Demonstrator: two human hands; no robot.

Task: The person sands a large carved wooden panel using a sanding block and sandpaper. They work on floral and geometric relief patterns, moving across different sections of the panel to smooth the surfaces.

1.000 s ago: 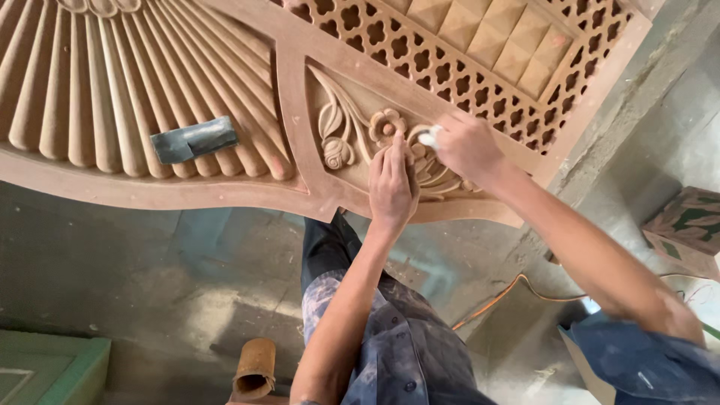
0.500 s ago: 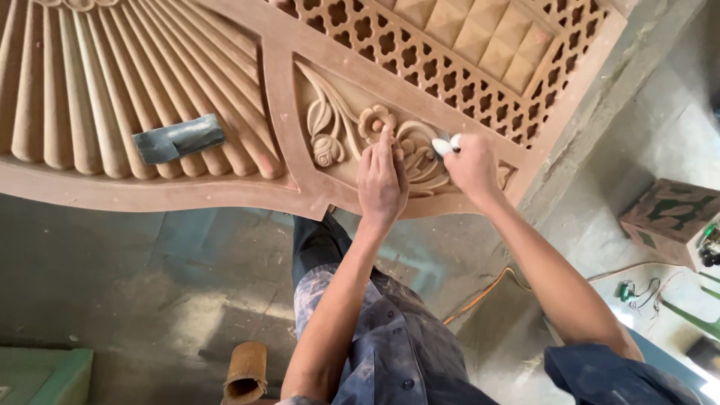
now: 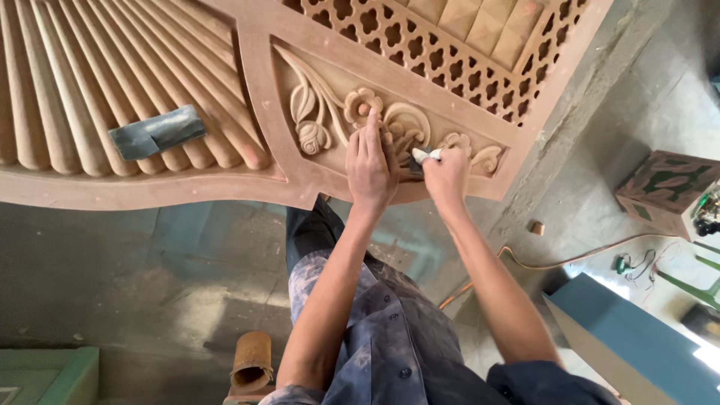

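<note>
Head view: left hand [image 3: 370, 163] lies flat, fingers together, on the reddish-brown carved wooden panel [image 3: 262, 112]; right hand [image 3: 448, 177] pinches a small white folded scrap [image 3: 426, 155] against its floral carving.

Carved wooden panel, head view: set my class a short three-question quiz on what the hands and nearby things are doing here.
1. True or false: the left hand lies flat on the floral carving of the carved wooden panel.
2. What does the right hand pinch? A) a small white piece B) a hammer C) a brush
3. Fill in: the folded grey sheet lies on the panel's ______ ribs, to the left of both hands.

Key: 1 true; 2 A, the small white piece; 3 fluted.
</note>
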